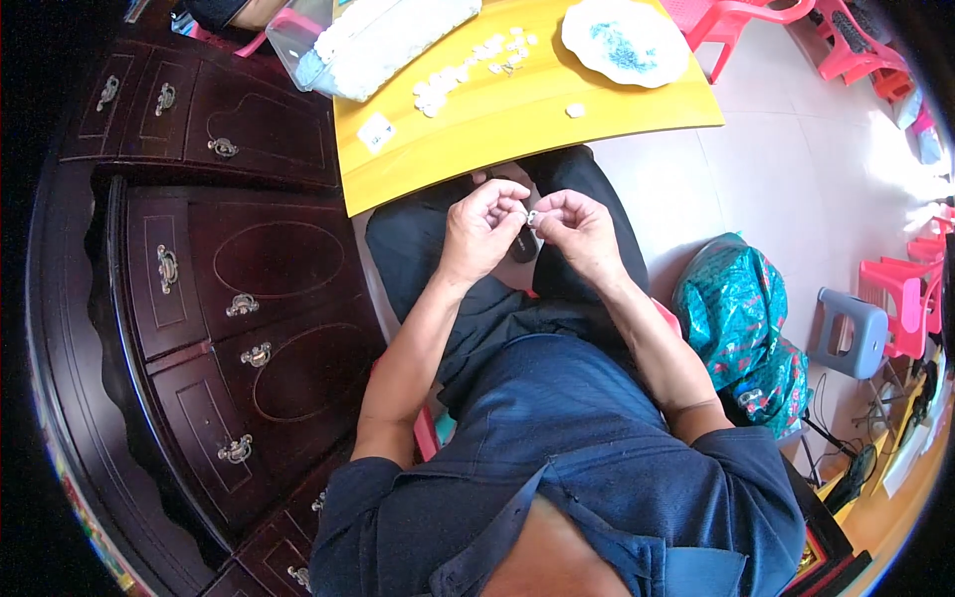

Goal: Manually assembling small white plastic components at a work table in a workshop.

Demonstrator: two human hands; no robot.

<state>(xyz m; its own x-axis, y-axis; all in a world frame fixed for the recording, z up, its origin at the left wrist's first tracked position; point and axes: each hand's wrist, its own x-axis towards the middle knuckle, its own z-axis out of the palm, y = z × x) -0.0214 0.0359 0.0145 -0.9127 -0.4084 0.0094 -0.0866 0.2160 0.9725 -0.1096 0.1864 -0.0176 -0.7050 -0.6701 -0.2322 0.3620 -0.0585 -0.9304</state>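
Above my lap, just short of the table edge, both hands meet fingertip to fingertip. My left hand (482, 229) is closed in a pinch, and my right hand (582, 237) pinches from the other side. Between them shows a tiny whitish, ring-like piece (532, 217); its exact kind is too small to make out. On the yellow table (468, 149) lie several small white pieces (443, 85) in a loose band, and one more white piece (575, 110) sits apart. A scalloped white plate (580, 35) holds fine blue bits.
A clear plastic tub (284, 45) with a heap of white stuff stands at the table's far left. A white square card (376, 131) lies nearby. Dark wooden drawers (279, 249) flank my left; a teal bag (736, 308) and a blue-grey stool (849, 333) stand right.
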